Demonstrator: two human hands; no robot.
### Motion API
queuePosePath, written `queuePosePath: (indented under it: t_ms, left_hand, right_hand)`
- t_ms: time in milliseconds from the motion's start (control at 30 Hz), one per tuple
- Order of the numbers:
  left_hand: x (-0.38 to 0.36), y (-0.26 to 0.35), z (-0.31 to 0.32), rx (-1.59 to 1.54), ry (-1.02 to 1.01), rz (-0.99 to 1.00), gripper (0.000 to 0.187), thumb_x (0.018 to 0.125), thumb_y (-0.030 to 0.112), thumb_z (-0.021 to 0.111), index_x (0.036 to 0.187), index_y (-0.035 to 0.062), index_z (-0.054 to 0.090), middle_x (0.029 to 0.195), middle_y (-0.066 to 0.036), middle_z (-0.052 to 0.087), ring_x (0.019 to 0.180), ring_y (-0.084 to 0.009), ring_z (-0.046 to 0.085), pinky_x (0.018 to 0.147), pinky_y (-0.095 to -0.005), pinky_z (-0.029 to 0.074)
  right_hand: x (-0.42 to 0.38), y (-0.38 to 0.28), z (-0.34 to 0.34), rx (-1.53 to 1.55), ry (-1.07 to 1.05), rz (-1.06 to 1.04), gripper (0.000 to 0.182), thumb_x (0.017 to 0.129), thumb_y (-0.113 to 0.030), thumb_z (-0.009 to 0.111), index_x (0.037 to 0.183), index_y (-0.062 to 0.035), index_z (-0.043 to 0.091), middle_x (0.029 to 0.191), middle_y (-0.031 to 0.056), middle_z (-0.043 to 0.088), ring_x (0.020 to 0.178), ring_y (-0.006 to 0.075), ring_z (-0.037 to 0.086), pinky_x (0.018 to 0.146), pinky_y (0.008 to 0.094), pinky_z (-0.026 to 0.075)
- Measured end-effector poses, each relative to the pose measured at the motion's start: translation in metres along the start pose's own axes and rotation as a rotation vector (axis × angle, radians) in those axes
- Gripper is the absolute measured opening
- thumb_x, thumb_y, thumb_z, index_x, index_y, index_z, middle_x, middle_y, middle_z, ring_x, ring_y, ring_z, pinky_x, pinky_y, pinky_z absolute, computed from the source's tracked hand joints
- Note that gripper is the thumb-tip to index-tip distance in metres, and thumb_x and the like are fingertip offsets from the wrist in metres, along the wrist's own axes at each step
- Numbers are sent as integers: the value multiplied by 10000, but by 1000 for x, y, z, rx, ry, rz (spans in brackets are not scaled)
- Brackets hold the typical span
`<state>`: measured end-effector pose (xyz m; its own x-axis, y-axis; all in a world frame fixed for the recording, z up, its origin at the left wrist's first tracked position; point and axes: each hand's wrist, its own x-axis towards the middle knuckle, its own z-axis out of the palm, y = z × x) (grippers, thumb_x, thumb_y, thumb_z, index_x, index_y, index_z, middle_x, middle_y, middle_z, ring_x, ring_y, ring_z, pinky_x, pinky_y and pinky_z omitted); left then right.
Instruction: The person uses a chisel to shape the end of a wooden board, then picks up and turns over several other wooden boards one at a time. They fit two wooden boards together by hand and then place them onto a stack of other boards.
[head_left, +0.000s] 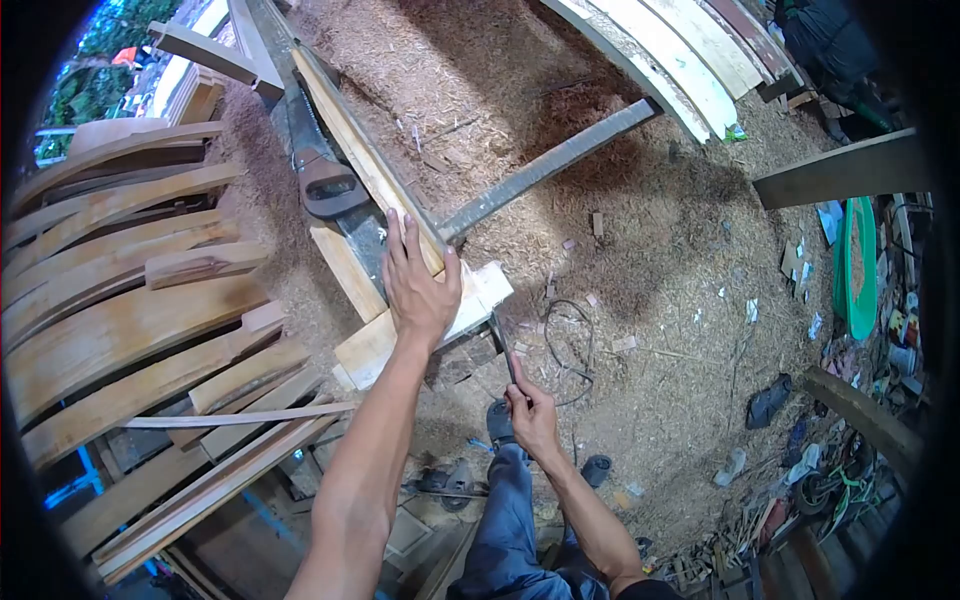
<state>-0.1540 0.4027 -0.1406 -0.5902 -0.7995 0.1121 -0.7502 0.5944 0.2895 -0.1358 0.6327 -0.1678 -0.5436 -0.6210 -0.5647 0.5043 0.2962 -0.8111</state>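
Note:
My left hand (420, 285) lies with fingers stretched over a pale wooden board (480, 298), pressing on it where it crosses a long narrow strip of wood (350, 140). In my right hand (532, 415) is a slim dark tool (504, 348), gripped near its lower end. The tool's upper end meets the board's edge near its right end; its exact kind is not clear. A handsaw (332, 188) with a dark handle rests on the bench beam, just beyond my left hand.
Curved planks (130, 325) are stacked on the left, and more lie at the upper right (670, 50). A dark crossbar (550, 165) spans the sawdust-covered ground (670, 270). A cable (590, 350) loops by my right hand. A green basin (858, 270) stands far right.

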Motion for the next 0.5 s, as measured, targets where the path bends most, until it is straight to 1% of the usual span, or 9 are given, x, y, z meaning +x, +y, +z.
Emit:
queuePosePath:
  t_ms: [67,167,200,300,333,367,433,467,500]
  left_hand:
    - [-3,2,5,-6,-17,-2,636,866,298,532,1375,-37,351,1508,-184,210,1361,-351,281,1110,-490,225]
    - [-5,0,8,-6,53,44,615,887,270,529,1388,-32,337,1479,-208,275,1348,-380,303,1095,-461,258]
    - [-7,-1,8,-1,59,28,614,888,271,529,1387,-32,339,1475,-214,280,1340,-386,315,1090,-461,266]
    - [-8,1,9,-19,73,18,627,875,283,532,1376,-48,352,1478,-219,271,1328,-391,329,1091,-462,267]
    - [-7,0,9,-42,70,18,642,861,295,537,1365,-62,362,1484,-217,256,1325,-389,330,1097,-463,258]
    - [-7,-2,11,-35,63,29,642,861,295,537,1365,-62,362,1484,-217,256,1325,-389,330,1097,-463,258]
    - [-5,-3,13,-44,71,53,651,857,307,541,1354,-75,364,1479,-234,253,1308,-413,342,1088,-455,273]
    - [-5,-7,15,-27,79,74,656,855,320,545,1346,-79,368,1476,-237,255,1304,-417,348,1082,-456,280]
    - [-6,-7,14,-20,75,73,656,855,320,545,1346,-79,368,1476,-237,255,1304,-417,348,1082,-456,280]
  right_hand:
    - [0,2,-7,-149,-10,-80,450,948,-71,492,1392,-76,422,779,-17,566,650,45,412,564,216,390]
    - [-4,-6,7,-247,62,-96,445,948,-52,482,1389,-73,421,843,-12,588,671,45,398,584,213,398]
    - [-7,-10,21,-79,127,-69,464,931,-52,486,1385,-138,446,669,19,472,616,82,402,564,241,392]
    - [-12,-22,38,47,191,-112,457,948,-76,483,1399,-118,423,677,3,485,616,78,413,559,242,395]
    - [-12,-19,34,165,124,-55,453,964,-105,480,1410,-110,404,698,-19,486,619,67,412,558,226,386]
    - [-14,-17,24,178,130,-51,453,964,-105,480,1410,-110,404,698,-19,486,619,67,412,558,226,386]
    - [-20,-27,-2,465,-74,275,450,973,-129,479,1416,-124,399,706,-32,481,623,54,410,555,215,378]
    - [-18,-10,-4,262,-19,167,440,971,-131,478,1406,-124,415,690,-30,474,617,53,400,556,210,372]
    - [-15,-2,-5,268,-23,173,440,971,-131,478,1406,-124,415,690,-30,474,617,53,400,556,210,372]
